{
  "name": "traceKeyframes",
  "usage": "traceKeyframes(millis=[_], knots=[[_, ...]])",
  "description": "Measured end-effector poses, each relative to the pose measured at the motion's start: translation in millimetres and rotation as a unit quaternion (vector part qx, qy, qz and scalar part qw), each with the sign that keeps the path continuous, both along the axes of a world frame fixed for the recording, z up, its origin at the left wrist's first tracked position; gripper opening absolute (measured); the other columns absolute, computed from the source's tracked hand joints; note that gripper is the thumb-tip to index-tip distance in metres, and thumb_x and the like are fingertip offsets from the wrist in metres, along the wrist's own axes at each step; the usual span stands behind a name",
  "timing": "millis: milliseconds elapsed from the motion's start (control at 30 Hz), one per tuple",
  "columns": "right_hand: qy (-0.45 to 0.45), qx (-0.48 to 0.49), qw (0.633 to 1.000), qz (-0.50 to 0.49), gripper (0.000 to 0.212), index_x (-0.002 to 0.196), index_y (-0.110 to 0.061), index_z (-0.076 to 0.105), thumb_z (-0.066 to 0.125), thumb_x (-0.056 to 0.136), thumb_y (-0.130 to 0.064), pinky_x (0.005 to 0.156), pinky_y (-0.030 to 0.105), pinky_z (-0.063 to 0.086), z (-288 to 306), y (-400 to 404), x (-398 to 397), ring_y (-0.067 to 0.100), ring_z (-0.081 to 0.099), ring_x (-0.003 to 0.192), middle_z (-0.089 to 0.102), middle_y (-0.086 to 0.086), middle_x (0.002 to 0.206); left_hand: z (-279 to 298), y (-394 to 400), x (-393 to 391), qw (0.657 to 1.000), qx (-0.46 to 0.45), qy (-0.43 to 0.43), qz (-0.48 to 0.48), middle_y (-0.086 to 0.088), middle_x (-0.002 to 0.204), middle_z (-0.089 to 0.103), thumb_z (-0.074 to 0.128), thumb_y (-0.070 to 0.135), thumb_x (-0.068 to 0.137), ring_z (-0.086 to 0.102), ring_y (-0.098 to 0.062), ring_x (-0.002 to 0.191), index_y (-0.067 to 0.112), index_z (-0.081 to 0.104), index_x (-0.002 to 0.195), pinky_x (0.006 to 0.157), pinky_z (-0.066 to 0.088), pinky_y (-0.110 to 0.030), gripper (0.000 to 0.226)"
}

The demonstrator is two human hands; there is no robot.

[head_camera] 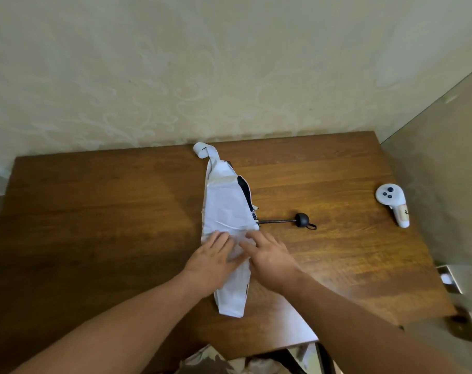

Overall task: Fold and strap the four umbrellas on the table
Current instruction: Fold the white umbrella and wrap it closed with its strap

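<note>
One white umbrella (225,206) with a black lining lies flattened lengthwise in the middle of the wooden table (94,211). Its white strap (203,149) curls at the far end. The thin black shaft ends in a round black handle (301,220) with a wrist loop, pointing right. My left hand (211,259) presses flat on the canopy fabric near its middle. My right hand (270,256) lies beside it with straight fingers on the same fabric. Only this umbrella is in view.
A white game controller (392,203) lies near the table's right edge. A patterned wall stands behind the table and a beige panel rises on the right. Patterned fabric (210,360) shows below the table's near edge.
</note>
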State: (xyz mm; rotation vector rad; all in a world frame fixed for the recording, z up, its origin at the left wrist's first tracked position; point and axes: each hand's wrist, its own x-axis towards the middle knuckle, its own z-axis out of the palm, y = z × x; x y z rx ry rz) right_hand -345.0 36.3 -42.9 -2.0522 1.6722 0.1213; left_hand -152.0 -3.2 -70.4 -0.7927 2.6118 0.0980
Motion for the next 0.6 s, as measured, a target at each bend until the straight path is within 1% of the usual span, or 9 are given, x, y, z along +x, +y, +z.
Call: traceKeyframes(millis=[67, 133, 200, 267, 333, 433, 500, 567, 600], knots=[[0.023, 0.045, 0.998, 0.028, 0.067, 0.158, -0.033, 0.033, 0.056, 0.096, -0.017, 0.114, 0.052, 0.037, 1, -15, 1, 0.025, 0.022, 0.152, 0.022, -0.001, 0.166, -6, 7, 5, 1.000, -0.008, -0.012, -0.025, -0.020, 0.170, 0.005, 0.050, 0.041, 0.107, -0.004, -0.047, 0.157, 0.031, 0.000, 0.166, 0.126, -0.011, -0.055, 0.078], [0.047, 0.053, 0.996, 0.049, 0.064, 0.155, -0.036, 0.031, 0.060, 0.098, -0.028, 0.114, 0.053, 0.038, -2, -24, 1, 0.024, 0.020, 0.152, 0.018, -0.003, 0.164, -13, 18, 16, 0.998, 0.005, -0.015, -0.064, -0.017, 0.173, -0.018, 0.040, 0.045, 0.110, -0.029, -0.043, 0.154, 0.028, -0.008, 0.166, 0.124, -0.020, -0.055, 0.076], [0.058, 0.051, 0.995, 0.058, 0.068, 0.154, -0.038, 0.029, 0.065, 0.097, -0.043, 0.112, 0.055, 0.041, -5, -29, 4, 0.023, 0.020, 0.149, 0.017, -0.003, 0.160, -17, 31, 32, 0.994, 0.071, 0.009, -0.087, -0.011, 0.170, -0.029, 0.040, 0.059, 0.106, -0.038, -0.033, 0.152, 0.029, -0.005, 0.167, 0.123, -0.022, -0.052, 0.082], [0.072, 0.064, 0.993, 0.073, 0.079, 0.157, -0.039, 0.023, 0.069, 0.093, -0.050, 0.113, 0.056, 0.040, -8, -31, 5, 0.023, 0.017, 0.149, 0.015, -0.002, 0.159, -20, 43, 49, 0.983, 0.139, 0.022, -0.120, -0.008, 0.171, -0.026, 0.042, 0.069, 0.101, -0.034, -0.030, 0.154, 0.029, 0.004, 0.167, 0.125, -0.017, -0.051, 0.086], [0.085, 0.066, 0.991, 0.084, 0.086, 0.159, -0.040, 0.018, 0.071, 0.092, -0.048, 0.115, 0.055, 0.038, -13, -31, 3, 0.024, 0.016, 0.149, 0.013, -0.003, 0.159, -22, 54, 65, 0.973, 0.168, 0.018, -0.158, -0.008, 0.174, -0.016, 0.038, 0.071, 0.100, -0.027, -0.033, 0.157, 0.029, 0.009, 0.167, 0.126, -0.011, -0.053, 0.084], [0.099, 0.053, 0.989, 0.093, 0.088, 0.161, -0.040, 0.014, 0.069, 0.093, -0.051, 0.117, 0.055, 0.034, -18, -28, 0, 0.024, 0.015, 0.149, 0.011, -0.002, 0.160, -16, 64, 76, 0.964, 0.204, 0.014, -0.168, -0.006, 0.175, -0.008, 0.031, 0.072, 0.103, -0.022, -0.033, 0.159, 0.031, 0.011, 0.167, 0.128, -0.005, -0.052, 0.079], [0.099, 0.046, 0.989, 0.095, 0.086, 0.161, -0.040, 0.013, 0.066, 0.094, -0.051, 0.117, 0.055, 0.033, -21, -25, 1, 0.025, 0.015, 0.149, 0.011, -0.001, 0.160, -4, 61, 73, 0.964, 0.223, 0.042, -0.140, -0.005, 0.176, 0.008, 0.032, 0.066, 0.106, -0.008, -0.031, 0.161, 0.032, 0.013, 0.167, 0.129, -0.002, -0.049, 0.072], [0.103, 0.039, 0.990, 0.092, 0.085, 0.161, -0.039, 0.013, 0.065, 0.095, -0.051, 0.117, 0.054, 0.033, -24, -22, 2, 0.026, 0.016, 0.150, 0.011, 0.001, 0.160, 10, 51, 61, 0.973, 0.202, 0.091, -0.069, -0.003, 0.171, 0.027, 0.037, 0.047, 0.110, 0.012, -0.026, 0.161, 0.030, 0.023, 0.165, 0.128, 0.000, -0.041, 0.060], [0.105, 0.035, 0.990, 0.090, 0.085, 0.161, -0.038, 0.013, 0.065, 0.095, -0.051, 0.117, 0.053, 0.034, -24, -20, 3, 0.026, 0.016, 0.150, 0.012, 0.002, 0.160, 17, 44, 52, 0.978, 0.175, 0.112, -0.018, -0.001, 0.170, 0.030, 0.041, 0.036, 0.110, 0.017, -0.023, 0.160, 0.029, 0.027, 0.164, 0.125, 0.000, -0.036, 0.056]])
